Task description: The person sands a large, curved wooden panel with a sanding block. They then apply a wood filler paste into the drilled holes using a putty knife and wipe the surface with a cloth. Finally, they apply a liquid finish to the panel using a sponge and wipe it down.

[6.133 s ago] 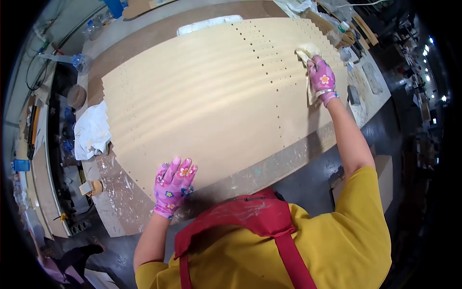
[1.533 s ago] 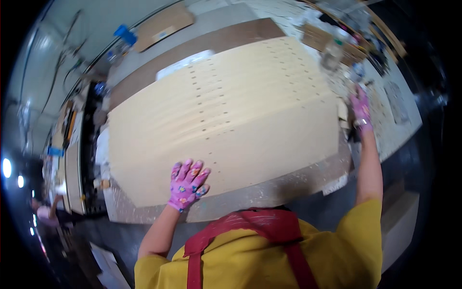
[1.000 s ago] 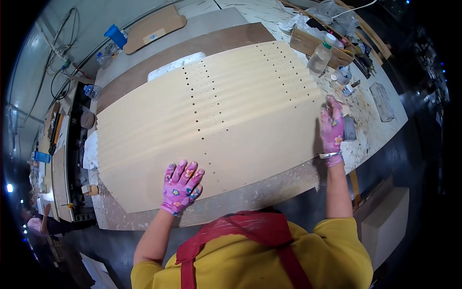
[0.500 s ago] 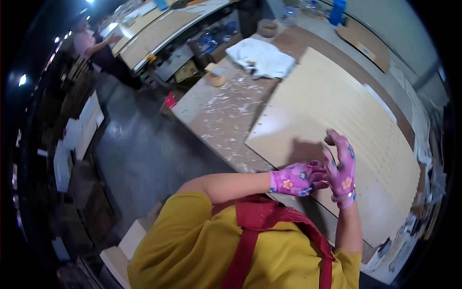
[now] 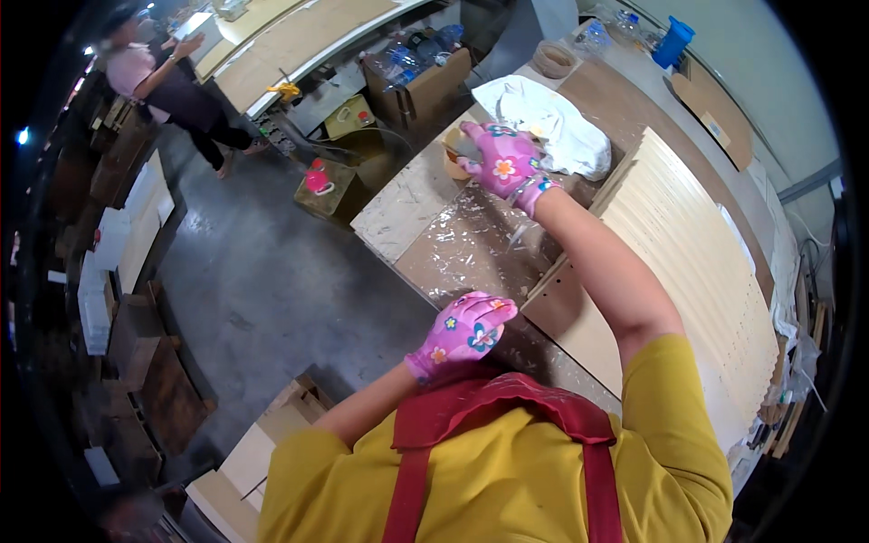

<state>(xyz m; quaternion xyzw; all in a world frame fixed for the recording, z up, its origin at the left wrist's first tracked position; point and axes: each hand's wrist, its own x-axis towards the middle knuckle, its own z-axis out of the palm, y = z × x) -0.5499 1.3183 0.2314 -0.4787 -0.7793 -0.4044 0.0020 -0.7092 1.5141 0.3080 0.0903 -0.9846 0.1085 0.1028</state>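
Observation:
My right hand, in a pink flowered glove, reaches over the far left part of the workbench. Its thumb and fingers are spread beside a small round tan container, partly hidden by the hand; I cannot tell whether they touch it. By the bench's near left edge is my left hand, gloved alike, its fingers curled and pressed together. Anything inside them is hidden. A fanned stack of pale cream panels lies under and beyond my right forearm, with small holes along some edges.
A crumpled white cloth lies next to my right hand. White-specked brown board covers part of the workbench. Bottles and a blue container stand at the back. Left are a red-topped canister and another person at a far table.
My right hand has moved forward and left from above the panels to the tan container. My left hand has drawn back leftward, away from the panels. The view has shifted slightly.

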